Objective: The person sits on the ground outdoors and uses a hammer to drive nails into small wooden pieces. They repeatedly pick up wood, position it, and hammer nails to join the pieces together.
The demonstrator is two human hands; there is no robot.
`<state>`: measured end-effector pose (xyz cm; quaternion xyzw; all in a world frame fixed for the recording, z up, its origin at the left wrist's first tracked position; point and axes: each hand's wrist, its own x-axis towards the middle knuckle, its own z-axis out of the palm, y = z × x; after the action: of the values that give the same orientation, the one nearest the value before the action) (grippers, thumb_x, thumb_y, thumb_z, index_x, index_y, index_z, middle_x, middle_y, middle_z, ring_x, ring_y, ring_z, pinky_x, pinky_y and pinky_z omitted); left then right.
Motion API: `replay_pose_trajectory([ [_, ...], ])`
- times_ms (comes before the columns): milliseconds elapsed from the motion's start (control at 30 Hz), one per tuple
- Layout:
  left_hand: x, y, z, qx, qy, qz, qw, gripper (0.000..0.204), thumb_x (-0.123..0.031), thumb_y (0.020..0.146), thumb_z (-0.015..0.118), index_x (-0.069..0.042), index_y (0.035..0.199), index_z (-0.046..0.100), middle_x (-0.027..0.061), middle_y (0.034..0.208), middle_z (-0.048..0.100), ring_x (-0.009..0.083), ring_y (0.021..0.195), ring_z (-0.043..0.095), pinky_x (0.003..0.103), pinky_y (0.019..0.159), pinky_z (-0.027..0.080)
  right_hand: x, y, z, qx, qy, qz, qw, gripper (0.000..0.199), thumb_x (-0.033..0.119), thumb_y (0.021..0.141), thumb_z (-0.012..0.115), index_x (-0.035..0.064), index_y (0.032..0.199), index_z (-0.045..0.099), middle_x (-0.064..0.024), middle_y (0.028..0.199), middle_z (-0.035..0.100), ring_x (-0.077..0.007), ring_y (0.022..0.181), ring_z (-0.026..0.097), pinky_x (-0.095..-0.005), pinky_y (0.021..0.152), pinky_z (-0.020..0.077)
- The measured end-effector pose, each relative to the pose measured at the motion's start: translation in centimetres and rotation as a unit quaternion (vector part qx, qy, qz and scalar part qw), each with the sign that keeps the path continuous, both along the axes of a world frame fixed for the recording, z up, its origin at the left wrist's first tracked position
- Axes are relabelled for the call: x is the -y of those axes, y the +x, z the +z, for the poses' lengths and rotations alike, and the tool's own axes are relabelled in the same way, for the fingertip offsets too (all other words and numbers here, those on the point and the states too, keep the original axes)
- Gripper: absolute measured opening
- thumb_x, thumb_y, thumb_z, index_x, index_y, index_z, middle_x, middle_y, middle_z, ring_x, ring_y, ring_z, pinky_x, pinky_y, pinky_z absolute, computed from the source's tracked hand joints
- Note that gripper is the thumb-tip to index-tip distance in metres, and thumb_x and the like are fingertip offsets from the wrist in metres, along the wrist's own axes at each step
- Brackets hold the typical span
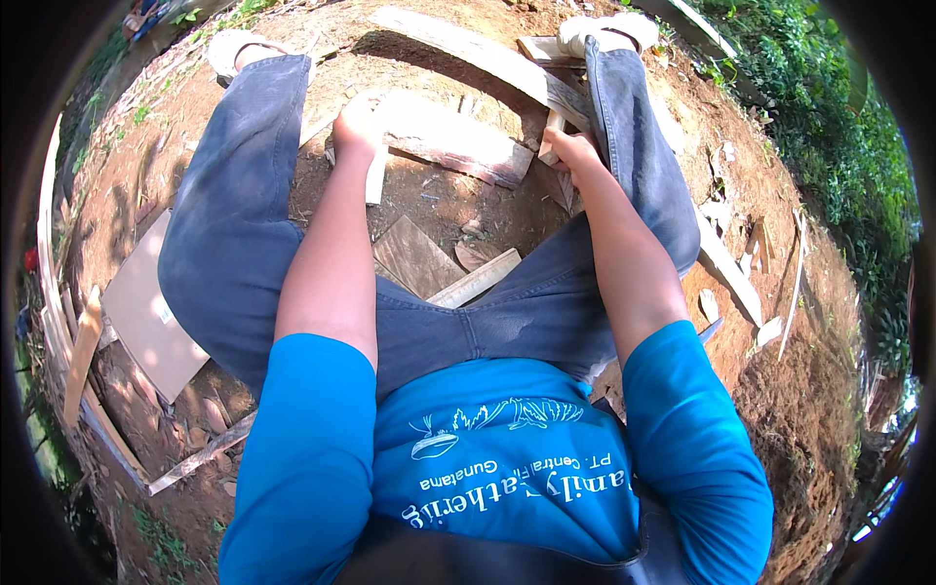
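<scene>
Rough-edged board [458, 146] sits between the person's spread, jeans-clad legs [239, 156], over sunlit brown soil [809, 390]. From where I stand, a flat pale panel [156, 310] lies on the ground at far left. Next comes the left hand [359, 125], curled at the board's left end; glare hides its fingertips, so I can't tell how firmly they hold. A square brown piece [419, 255] lies nearer the person's lap. Rightward, the right hand [577, 156] closes around a slim wooden strip [547, 150]; green foliage [829, 136] borders the ground.
</scene>
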<state>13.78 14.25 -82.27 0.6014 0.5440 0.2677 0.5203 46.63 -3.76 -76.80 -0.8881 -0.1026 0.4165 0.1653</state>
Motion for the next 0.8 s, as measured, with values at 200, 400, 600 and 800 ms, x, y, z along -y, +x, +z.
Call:
replay_pose_trajectory([
  [200, 0.3, 0.1, 1.9, -0.007, -0.006, -0.011, 1.000, 0.023, -0.024, 0.090, 0.072, -0.010, 0.108, 0.070, 0.0039, 0.092, 0.072, 0.0144, 0.083, 0.065, 0.031, 0.080, 0.052, -1.8, -0.5, 5.0, 0.085, -0.063, 0.135, 0.985, 0.046, 0.034, 0.083, 0.068, -0.0105, 0.096, 0.066, -0.0150, 0.089, 0.068, -0.0228, 0.066, 0.065, -0.0378, 0.062, 0.0571],
  [400, -0.4, -0.3, -1.2, 0.048, 0.008, -0.015, 0.999, 0.022, -0.022, 0.093, 0.068, -0.009, 0.111, 0.069, 0.0056, 0.099, 0.072, 0.0155, 0.089, 0.066, 0.031, 0.082, 0.051, -5.6, 0.7, 13.7, -0.007, -0.055, 0.221, 0.974, 0.034, 0.039, 0.090, 0.055, 0.0077, 0.101, 0.064, -0.0005, 0.072, 0.053, -0.0111, 0.063, 0.052, -0.0259, 0.059, 0.0479],
  [600, -0.3, -0.8, -0.8, -0.026, 0.022, -0.016, 0.999, 0.017, -0.011, 0.096, 0.060, -0.008, 0.111, 0.068, 0.0046, 0.102, 0.071, 0.0119, 0.093, 0.065, 0.028, 0.084, 0.051, -4.2, -6.2, 16.8, -0.114, 0.291, 0.154, 0.937, 0.027, 0.028, 0.101, 0.051, 0.0067, 0.114, 0.061, -0.0036, 0.097, 0.067, -0.0082, 0.074, 0.054, -0.0263, 0.068, 0.0494],
  [800, -0.1, -0.1, 0.5, -0.009, 0.029, -0.021, 0.999, 0.019, -0.010, 0.095, 0.060, -0.005, 0.110, 0.069, 0.0046, 0.099, 0.072, 0.0122, 0.092, 0.065, 0.028, 0.083, 0.051, -2.1, -13.4, 6.1, -0.105, 0.194, 0.179, 0.959, 0.026, 0.027, 0.096, 0.061, 0.0043, 0.108, 0.061, -0.0013, 0.081, 0.060, -0.0099, 0.071, 0.058, -0.0270, 0.063, 0.0493],
])
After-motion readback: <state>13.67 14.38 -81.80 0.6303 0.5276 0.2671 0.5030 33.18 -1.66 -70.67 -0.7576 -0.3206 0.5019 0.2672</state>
